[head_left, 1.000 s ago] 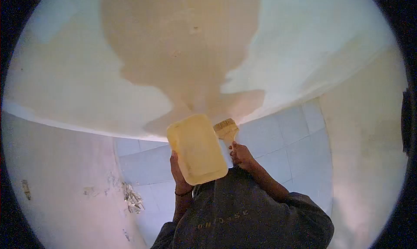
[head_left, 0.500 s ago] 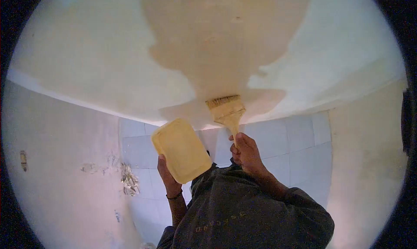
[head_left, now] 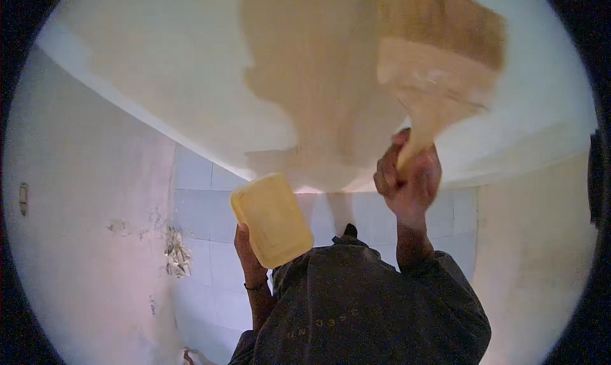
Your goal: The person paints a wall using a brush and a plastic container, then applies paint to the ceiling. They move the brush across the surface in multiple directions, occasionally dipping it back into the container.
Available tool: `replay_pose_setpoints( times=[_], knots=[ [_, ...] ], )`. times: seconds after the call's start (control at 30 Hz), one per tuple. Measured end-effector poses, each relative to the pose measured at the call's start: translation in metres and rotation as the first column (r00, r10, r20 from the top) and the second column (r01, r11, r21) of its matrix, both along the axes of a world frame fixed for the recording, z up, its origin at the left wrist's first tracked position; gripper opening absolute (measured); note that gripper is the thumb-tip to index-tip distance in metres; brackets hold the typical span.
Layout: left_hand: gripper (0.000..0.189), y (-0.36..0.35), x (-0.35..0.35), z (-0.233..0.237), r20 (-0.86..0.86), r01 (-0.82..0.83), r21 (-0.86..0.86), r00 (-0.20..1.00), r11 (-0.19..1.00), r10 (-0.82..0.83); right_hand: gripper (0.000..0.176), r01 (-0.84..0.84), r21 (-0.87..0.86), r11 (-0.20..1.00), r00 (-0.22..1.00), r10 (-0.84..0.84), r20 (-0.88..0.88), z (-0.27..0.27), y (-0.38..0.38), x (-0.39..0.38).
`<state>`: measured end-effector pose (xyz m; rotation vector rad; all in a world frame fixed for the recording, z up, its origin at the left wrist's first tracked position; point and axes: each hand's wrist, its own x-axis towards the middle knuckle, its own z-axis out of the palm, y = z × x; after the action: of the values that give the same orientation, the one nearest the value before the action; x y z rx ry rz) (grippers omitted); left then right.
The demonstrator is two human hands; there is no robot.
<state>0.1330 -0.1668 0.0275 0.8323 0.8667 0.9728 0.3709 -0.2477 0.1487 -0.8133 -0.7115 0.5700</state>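
Observation:
My right hand (head_left: 410,177) is closed round the handle of a wide, cream-coloured brush (head_left: 439,66). The brush is raised close to the camera, bristles up, and slightly blurred; whether the bristles touch the wall cannot be told. In my left hand (head_left: 250,253) is a yellowish, rounded rectangular container (head_left: 272,222), held by its side and lower edge at waist height, with a dark band on the wrist. Most of the left fingers are hidden behind the container. In front stands a pale wall (head_left: 159,66) with a shadow on it.
A side wall (head_left: 83,174) on the left has a small switch-like fitting (head_left: 23,198) and chipped patches. Crumpled pale material (head_left: 178,252) lies at its foot. Light blue tiles (head_left: 223,269) cover the floor. Another pale wall (head_left: 531,238) rises on the right.
My right hand has lifted the brush up and to the right, nearer the camera. The container in my left hand has barely moved. The view has turned slightly.

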Motion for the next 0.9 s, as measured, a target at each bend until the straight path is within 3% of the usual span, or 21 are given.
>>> replay_pose_setpoints(
  times=[0.03,0.1,0.2,0.3,0.37,0.43,0.5,0.57,0.6,0.63,0.67,0.7,0.73,0.77,0.83,0.87,0.9],
  knots=[
    [0.049,0.029,0.005,-0.003,0.004,-0.025,-0.018,1.0,1.0,0.025,0.052,-0.025,-0.018,1.0,1.0,0.025,0.004,-0.008,0.045,0.016],
    [0.049,0.031,-0.007,-0.01,-0.028,-0.045,-0.003,0.999,0.999,0.045,0.046,0.014,-0.051,0.999,0.989,-0.022,-0.146,-0.049,0.068,0.022],
    [0.051,0.029,-0.02,-0.003,0.038,-0.09,-0.063,0.995,0.994,0.093,0.043,0.067,0.011,0.998,0.998,-0.067,-0.022,-0.11,0.073,0.006],
    [0.052,0.038,-0.027,0.01,0.048,-0.129,-0.093,0.99,0.987,0.134,0.045,0.11,-0.139,0.984,0.991,-0.12,-0.062,-0.14,0.076,-0.015],
    [0.052,0.05,-0.033,0.002,0.067,-0.114,-0.126,0.99,0.985,0.123,0.044,0.01,-0.198,0.98,0.911,-0.091,-0.403,-0.171,0.078,-0.018],
    [0.052,0.055,-0.033,0.003,0.093,-0.086,-0.148,0.991,0.985,0.1,0.04,0.017,-0.243,0.97,0.93,-0.104,-0.352,-0.193,0.075,-0.03],
    [0.052,0.059,-0.027,0.013,0.133,-0.101,-0.151,0.984,0.983,0.121,0.041,0.155,-0.381,0.912,0.977,-0.199,-0.078,-0.243,0.07,-0.037],
    [0.052,0.066,-0.028,0.016,0.164,-0.066,-0.156,0.982,0.985,0.092,0.034,0.113,-0.541,0.833,0.973,-0.203,-0.11,-0.277,0.065,-0.044],
    [0.052,0.068,-0.03,0.016,0.187,-0.035,-0.158,0.98,0.987,0.065,0.031,0.234,-0.582,0.779,0.972,-0.199,0.125,-0.27,0.06,-0.057],
    [0.052,0.072,-0.032,0.014,0.185,-0.034,-0.162,0.981,0.986,0.065,0.031,0.235,-0.585,0.776,0.972,-0.2,0.125,-0.294,0.055,-0.062],
    [0.052,0.076,-0.034,0.014,0.223,-0.029,-0.203,0.972,0.979,0.075,0.031,0.4,-0.558,0.727,0.898,-0.191,0.396,-0.338,0.049,-0.064],
    [0.052,0.079,-0.035,0.014,0.259,-0.018,-0.242,0.962,0.97,0.082,0.031,0.554,-0.484,0.678,0.755,-0.163,0.635,-0.331,0.053,-0.07],
    [0.052,0.084,-0.036,0.011,0.259,-0.007,-0.244,0.963,0.97,0.072,0.032,0.201,-0.733,0.65,0.976,-0.2,0.09,-0.322,0.051,-0.078],
    [0.052,0.088,-0.038,0.006,0.199,0.01,-0.173,0.98,0.985,0.025,0.032,0.21,-0.732,0.648,0.973,-0.215,0.088,-0.328,0.048,-0.082],
    [0.051,0.092,-0.04,-0.006,0.131,0.049,-0.098,0.991,0.994,-0.036,0.032,-0.091,-0.761,0.643,0.956,-0.156,-0.247,-0.342,0.035,-0.09],
    [0.051,0.096,-0.039,-0.008,0.129,0.054,-0.123,0.991,0.991,-0.038,0.03,-0.135,-0.851,0.507,0.964,-0.132,-0.232,-0.337,0.032,-0.091],
    [0.051,0.097,-0.04,-0.009,0.126,0.057,-0.15,0.991,0.987,-0.038,0.03,-0.132,-0.852,0.507,0.961,-0.145,-0.235,-0.332,0.03,-0.094]
  ],
)
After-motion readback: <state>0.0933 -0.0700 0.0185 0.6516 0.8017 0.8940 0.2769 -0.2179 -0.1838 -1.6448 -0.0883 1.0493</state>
